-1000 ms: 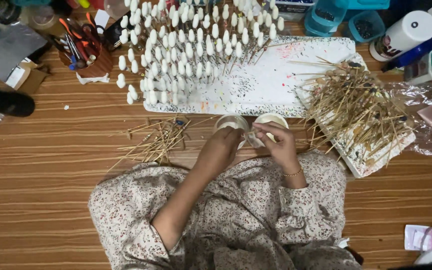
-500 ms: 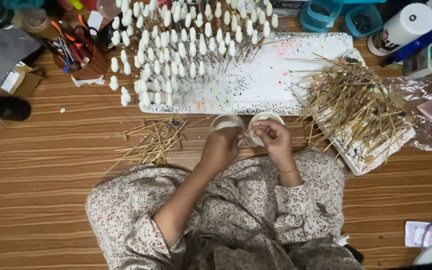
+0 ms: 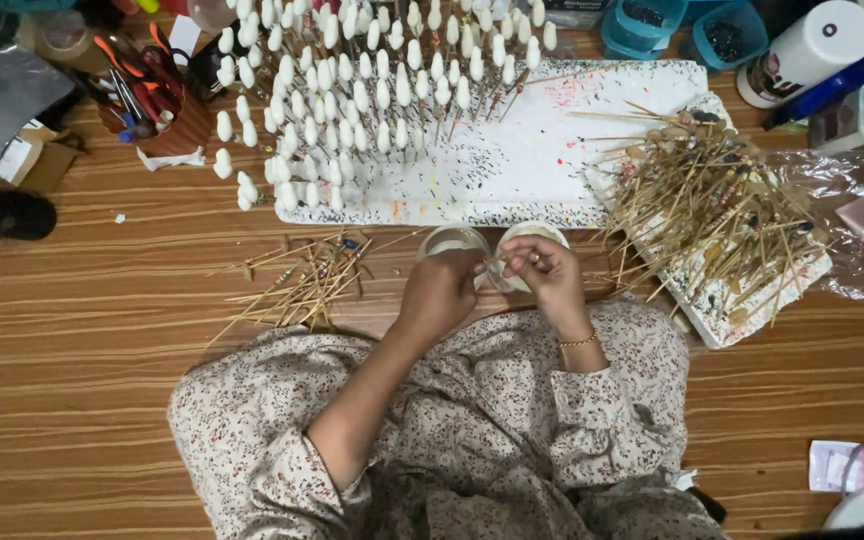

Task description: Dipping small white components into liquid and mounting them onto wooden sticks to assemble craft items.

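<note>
My left hand (image 3: 444,292) and my right hand (image 3: 544,275) meet over two small round white cups (image 3: 452,240) on the wooden floor. Their fingers pinch a small item between them; it is too small to name. Beyond the cups lies a white foam board (image 3: 572,150) speckled with paint. Many thin sticks with white oval tips (image 3: 372,90) stand upright in its left half. A loose pile of bamboo sticks (image 3: 302,285) lies left of my left hand.
A heap of sticks with coloured tips (image 3: 712,210) rests on a white tray at the right. A brown pot of tools (image 3: 142,95) stands at upper left. A white cylinder (image 3: 802,50) and blue tubs (image 3: 732,30) sit at upper right. Patterned cloth (image 3: 472,430) covers my lap.
Both hands stay together at the two cups, with only slight finger movement. The view has shifted a little.
</note>
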